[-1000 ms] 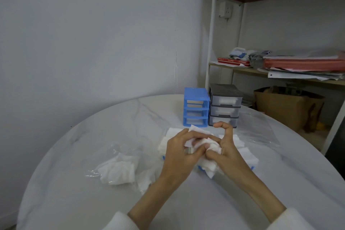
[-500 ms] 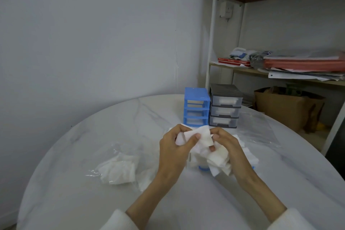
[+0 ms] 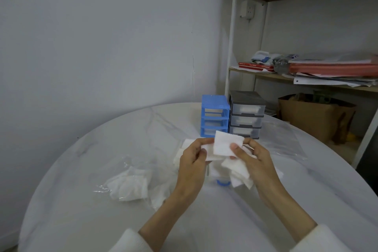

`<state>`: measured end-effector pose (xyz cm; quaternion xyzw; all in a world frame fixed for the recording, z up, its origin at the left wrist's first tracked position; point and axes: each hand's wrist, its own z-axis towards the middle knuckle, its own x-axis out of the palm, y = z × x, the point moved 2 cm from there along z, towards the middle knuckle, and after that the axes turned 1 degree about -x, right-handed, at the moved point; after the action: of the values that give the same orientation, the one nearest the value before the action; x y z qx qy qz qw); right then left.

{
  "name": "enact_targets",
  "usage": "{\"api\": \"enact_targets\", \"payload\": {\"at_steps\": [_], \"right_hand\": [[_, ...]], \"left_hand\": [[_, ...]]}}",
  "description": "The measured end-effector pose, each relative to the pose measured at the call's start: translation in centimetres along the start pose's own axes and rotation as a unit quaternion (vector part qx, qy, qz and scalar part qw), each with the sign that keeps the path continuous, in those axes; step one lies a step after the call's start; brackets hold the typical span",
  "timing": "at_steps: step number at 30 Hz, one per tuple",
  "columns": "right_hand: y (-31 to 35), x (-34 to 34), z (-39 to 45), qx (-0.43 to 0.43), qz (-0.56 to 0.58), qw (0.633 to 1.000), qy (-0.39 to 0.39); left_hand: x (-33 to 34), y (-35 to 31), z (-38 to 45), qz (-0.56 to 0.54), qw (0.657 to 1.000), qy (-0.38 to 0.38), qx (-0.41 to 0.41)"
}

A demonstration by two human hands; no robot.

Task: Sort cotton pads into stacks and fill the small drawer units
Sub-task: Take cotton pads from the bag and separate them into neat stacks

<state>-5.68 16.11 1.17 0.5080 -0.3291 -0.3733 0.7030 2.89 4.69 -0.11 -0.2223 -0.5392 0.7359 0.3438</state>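
While both hands pinch pads (image 3: 224, 146) above tabletop (image 3: 86, 221), left hand (image 3: 193, 166) holds one, right hand (image 3: 252, 161) holds bunch. Loose grip: soft pads slip, stack mixes. Drawers (image 3: 214, 117) behind.

Both forearms reach forward in white sleeves, hands raised side by side above the counter. The left hand (image 3: 192, 161) curls its fingers and thumb in a pinching grip on a cotton pad (image 3: 226, 145). The right hand (image 3: 253, 161) pinches the same pad under its thumb, with more pads bunched against its palm.
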Motion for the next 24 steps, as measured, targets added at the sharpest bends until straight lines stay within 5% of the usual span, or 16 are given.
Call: {"api": "enact_targets", "payload": {"at_steps": [12,24], "right_hand": [[-1.0,0.4,-0.2,-0.061,-0.111,0.992,0.006],[0.6,-2.7,0.6,-0.011,-0.196,0.98,0.023]], "left_hand": [[0.9,-0.4,-0.6,-0.068,0.997,0.027,-0.024],[2.0,-0.6,-1.1,-0.084,0.995,0.06,-0.007]]}}
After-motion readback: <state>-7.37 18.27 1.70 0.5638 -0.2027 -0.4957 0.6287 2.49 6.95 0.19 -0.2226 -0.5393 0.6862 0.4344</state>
